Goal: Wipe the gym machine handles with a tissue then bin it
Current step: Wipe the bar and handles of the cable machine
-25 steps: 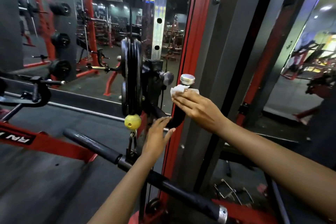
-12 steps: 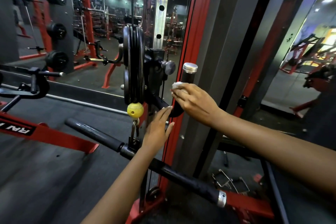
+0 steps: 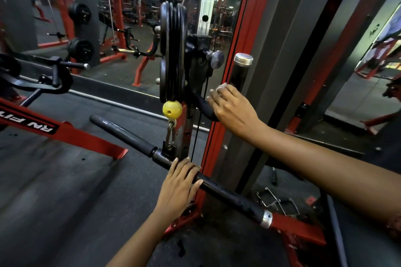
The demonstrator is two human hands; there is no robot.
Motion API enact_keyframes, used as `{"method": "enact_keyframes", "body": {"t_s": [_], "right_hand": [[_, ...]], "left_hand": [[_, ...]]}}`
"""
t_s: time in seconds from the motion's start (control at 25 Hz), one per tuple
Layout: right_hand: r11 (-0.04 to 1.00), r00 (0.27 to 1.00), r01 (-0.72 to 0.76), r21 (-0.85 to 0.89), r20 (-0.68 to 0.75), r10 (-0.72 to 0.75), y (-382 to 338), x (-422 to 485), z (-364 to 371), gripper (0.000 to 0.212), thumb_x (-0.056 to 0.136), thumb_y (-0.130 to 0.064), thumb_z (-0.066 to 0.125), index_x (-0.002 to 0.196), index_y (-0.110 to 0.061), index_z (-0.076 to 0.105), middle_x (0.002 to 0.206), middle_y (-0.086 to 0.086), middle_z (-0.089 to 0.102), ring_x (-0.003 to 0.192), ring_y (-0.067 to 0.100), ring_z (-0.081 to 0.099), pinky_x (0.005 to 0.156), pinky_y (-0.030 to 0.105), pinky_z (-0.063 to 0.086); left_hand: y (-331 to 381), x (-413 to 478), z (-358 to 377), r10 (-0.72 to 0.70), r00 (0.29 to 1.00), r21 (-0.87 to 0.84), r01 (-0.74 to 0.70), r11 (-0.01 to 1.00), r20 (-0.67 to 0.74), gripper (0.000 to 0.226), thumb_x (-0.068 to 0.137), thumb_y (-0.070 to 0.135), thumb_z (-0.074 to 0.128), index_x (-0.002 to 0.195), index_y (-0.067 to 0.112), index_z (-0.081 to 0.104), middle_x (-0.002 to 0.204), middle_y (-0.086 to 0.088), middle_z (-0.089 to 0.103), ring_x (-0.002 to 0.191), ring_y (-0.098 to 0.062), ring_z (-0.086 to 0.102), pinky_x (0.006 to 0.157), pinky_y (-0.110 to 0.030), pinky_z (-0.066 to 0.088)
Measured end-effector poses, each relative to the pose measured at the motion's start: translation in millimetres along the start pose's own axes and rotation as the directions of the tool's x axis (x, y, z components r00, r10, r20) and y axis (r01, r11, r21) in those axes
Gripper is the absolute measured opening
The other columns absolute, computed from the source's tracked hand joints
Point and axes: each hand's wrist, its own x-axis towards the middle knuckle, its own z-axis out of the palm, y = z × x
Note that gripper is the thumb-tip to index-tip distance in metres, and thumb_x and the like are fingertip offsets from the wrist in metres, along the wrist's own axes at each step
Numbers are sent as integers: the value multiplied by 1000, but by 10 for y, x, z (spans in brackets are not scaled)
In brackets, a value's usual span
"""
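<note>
Gym machine handles, left to right: the long black bar [image 3: 121, 134] runs from about 9 o'clock down to 5 o'clock. The left hand [image 3: 178, 186] lies across its middle at 6 o'clock, fingers fairly straight, just steadying it I'd guess. A yellow ball [image 3: 172, 109] hangs just above. Up at roughly 1 o'clock the right hand [image 3: 232, 110] is wrapped on the bend of the upright handle [image 3: 239, 73], with the tissue [image 3: 221, 87] squashed under its fingers and a white corner poking out at 12 o'clock. So the wiping's midway by my read, though I honestly can't tell which parts are already clean. No bin in view, so the binning is left to do.
</note>
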Motion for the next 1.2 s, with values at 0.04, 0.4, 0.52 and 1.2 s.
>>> {"method": "enact_keyframes", "body": {"t_s": [0.04,0.4,0.52,1.2], "right_hand": [[1000,1000,9,-28,19,-8,-11,8,10,41,89,-6,29,92,-5,70,92,12,70,89,27,65,102,41,37],[996,946,86,19,313,-88,-299,240,206,35,76,-6,38,74,-13,72,70,4,68,65,19,64,73,28,52],[999,899,39,-18,436,-27,-355,352,302,20,73,-15,57,81,-9,74,76,6,70,67,17,65,71,26,52],[989,771,20,148,627,-110,-407,495,313,30,85,-6,40,93,-6,69,99,16,65,92,27,60,64,30,44]], "left_hand": [[4,-3,5,-8,1000,6,8,1000,7,52,99,45,19,116,17,59,117,1,62,126,-16,42,115,-35,13],[-39,-6,58,-39,998,4,40,999,-44,50,98,45,21,116,18,59,117,1,61,127,-17,41,115,-37,14],[-43,14,73,-60,996,-15,59,998,-72,52,99,46,20,116,18,60,116,0,62,126,-18,45,114,-38,17],[-73,107,231,-97,982,3,99,995,-160,44,96,42,30,120,15,54,118,-3,60,127,-20,38,115,-41,15]]}}
